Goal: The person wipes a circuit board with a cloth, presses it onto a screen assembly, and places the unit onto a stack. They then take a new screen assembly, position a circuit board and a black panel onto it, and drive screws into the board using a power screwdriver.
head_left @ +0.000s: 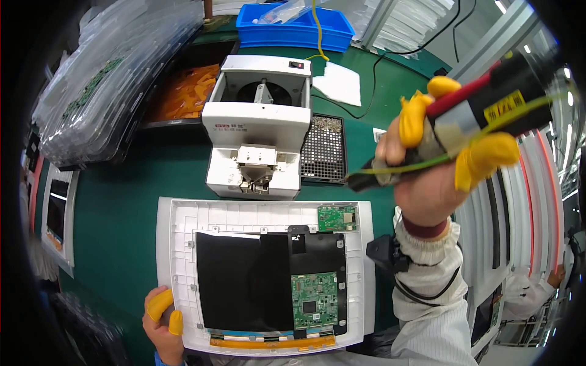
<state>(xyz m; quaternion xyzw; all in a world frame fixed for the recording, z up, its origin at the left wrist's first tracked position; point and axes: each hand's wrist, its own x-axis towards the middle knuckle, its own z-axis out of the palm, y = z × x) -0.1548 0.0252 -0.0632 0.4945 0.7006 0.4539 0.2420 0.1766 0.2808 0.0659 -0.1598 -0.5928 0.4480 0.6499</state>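
In front of me lies a white plastic housing (180,268), its inner side up. It holds a black panel (244,280), a green circuit board (314,299) at the panel's lower right and a smaller green board (336,218) in the upper right corner. My left hand (163,323), with yellow finger cots, grips the housing's lower left edge. Raised at the right, my right hand (430,192) is wrapped round a black and red electric screwdriver (473,100) with a yellow-green wire. Its nose points down to the left, apart from the housing.
Beyond the housing stands a white screw feeder (259,119), beside a black gridded tray (323,152). Stacked clear plastic trays (116,85) and a dark tray of orange pieces (186,91) occupy the far left. A blue bin (293,36) and a black cable (373,76) lie at the back.
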